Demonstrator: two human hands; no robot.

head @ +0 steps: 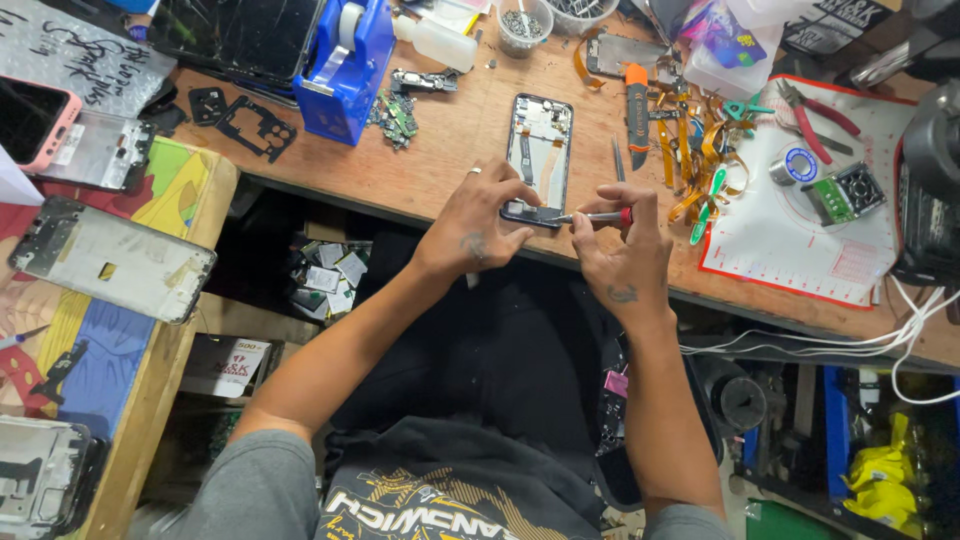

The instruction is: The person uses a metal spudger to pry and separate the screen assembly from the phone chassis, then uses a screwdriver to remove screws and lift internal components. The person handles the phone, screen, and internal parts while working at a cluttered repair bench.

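Wooden bench [450, 150] carried an opened phone [540, 155] near its front edge. Our left hand [478, 225] pinned the phone's lower end, while our right hand [620, 250] kept a clenched grip on a red-handled screwdriver [598, 216] touching it.

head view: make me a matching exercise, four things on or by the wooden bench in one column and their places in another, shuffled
Things
1. opened smartphone with its back cover off
2. slim red-handled screwdriver
3. blue plastic tape dispenser
4. red-handled pliers

Places
A. on the white mat with the red border
B. pinched in the right hand, tip at the phone's near end
C. under the fingertips of the left hand at the bench edge
D. far left part of the bench, beside a cracked dark screen

Pairs: 1-C, 2-B, 3-D, 4-A
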